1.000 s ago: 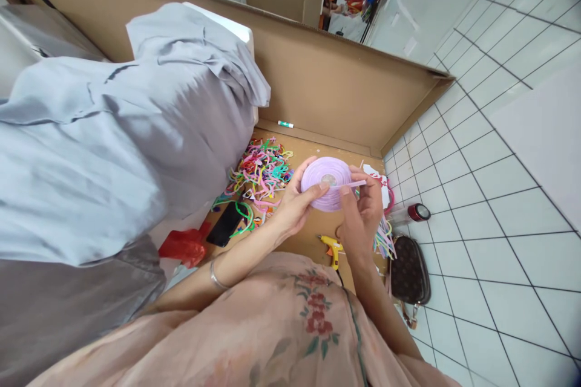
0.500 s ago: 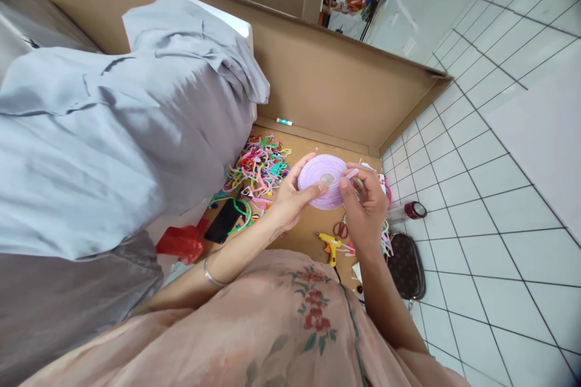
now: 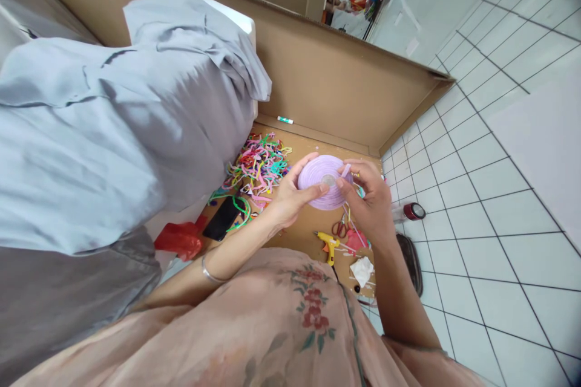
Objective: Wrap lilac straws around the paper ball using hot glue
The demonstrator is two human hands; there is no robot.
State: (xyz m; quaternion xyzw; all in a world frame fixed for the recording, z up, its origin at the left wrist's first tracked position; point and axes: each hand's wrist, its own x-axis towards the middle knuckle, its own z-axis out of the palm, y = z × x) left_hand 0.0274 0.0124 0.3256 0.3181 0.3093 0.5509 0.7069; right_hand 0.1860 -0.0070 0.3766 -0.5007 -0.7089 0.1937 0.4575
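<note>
A flat round roll of lilac ribbon (image 3: 318, 180) is held up over the cardboard surface. My left hand (image 3: 293, 193) grips its left side, with the thumb lying across the front near the centre. At the right edge, my right hand (image 3: 370, 196) pinches the loose end of the ribbon between thumb and fingers. Below the hands lie a yellow glue gun (image 3: 331, 245) and a pair of scissors with red handles (image 3: 339, 228). A crumpled white tissue (image 3: 362, 271) is beside my right forearm.
Colourful fuzzy strips (image 3: 261, 163) are piled left of my hands, near a black phone (image 3: 222, 217) and a red plastic bag (image 3: 181, 240). Grey cloth (image 3: 195, 91) covers something on the left. A cardboard wall (image 3: 331, 84) stands ahead; a bottle (image 3: 413, 211) and dark pouch (image 3: 409, 263) are at right.
My right forearm has swung a little to the right, uncovering the tissue and partly hiding the pouch. The pinched ribbon end has shifted slightly left and up against the roll.
</note>
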